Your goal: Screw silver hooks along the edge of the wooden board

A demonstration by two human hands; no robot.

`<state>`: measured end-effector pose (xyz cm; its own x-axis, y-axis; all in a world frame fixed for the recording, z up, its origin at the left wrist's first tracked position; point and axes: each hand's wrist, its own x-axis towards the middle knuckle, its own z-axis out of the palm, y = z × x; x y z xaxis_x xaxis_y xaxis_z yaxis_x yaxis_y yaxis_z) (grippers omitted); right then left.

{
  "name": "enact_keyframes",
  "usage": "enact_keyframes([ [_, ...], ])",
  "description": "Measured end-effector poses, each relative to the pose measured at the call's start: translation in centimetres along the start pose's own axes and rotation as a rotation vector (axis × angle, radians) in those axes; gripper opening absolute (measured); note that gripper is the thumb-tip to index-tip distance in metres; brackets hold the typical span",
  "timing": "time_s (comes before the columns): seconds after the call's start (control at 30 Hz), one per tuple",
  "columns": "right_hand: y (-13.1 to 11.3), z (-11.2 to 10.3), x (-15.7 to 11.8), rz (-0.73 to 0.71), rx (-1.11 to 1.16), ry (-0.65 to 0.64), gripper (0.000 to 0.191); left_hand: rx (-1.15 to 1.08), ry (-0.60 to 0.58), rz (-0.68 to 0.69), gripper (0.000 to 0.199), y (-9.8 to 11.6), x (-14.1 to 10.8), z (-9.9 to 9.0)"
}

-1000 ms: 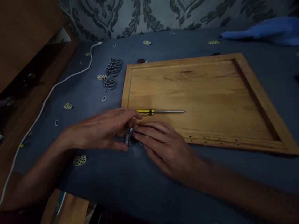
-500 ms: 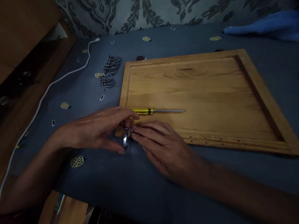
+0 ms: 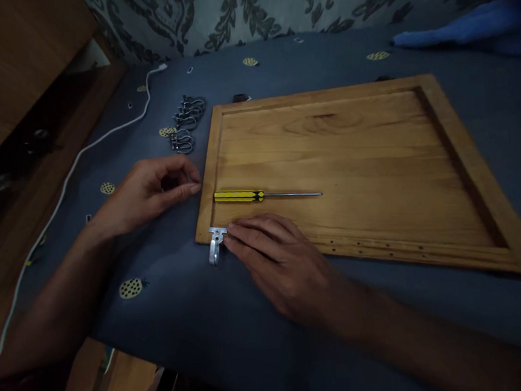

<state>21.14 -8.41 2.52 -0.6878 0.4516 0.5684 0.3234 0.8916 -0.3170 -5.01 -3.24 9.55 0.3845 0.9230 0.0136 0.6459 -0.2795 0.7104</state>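
My right hand (image 3: 277, 258) lies palm-down, fingertips at the silver metal hook (image 3: 217, 238) on the near-left corner of the framed wooden panel (image 3: 352, 157). My left hand (image 3: 148, 188) curls alongside, thumb near fingertips. Whether either pinches, I cannot tell.

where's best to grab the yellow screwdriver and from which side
Probably best to grip the screwdriver by its yellow handle, coming from above on the left with the left hand: it lies flat on the wooden panel, thick handle toward that hand, thin shaft pointing right.
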Motion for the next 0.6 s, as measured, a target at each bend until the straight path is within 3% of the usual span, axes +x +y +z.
enact_keyframes([
  [0.37, 0.1, -0.2, 0.2, -0.007, -0.032, -0.002, 0.034, -0.009, -0.007, -0.002, 0.031, -0.4, 0.5, 0.5],
  [0.6, 0.0, -0.1, 0.2, 0.000, 0.009, -0.001, 0.035, 0.032, -0.085, 0.048, 0.026, 1.0, -0.2, 0.4],
])
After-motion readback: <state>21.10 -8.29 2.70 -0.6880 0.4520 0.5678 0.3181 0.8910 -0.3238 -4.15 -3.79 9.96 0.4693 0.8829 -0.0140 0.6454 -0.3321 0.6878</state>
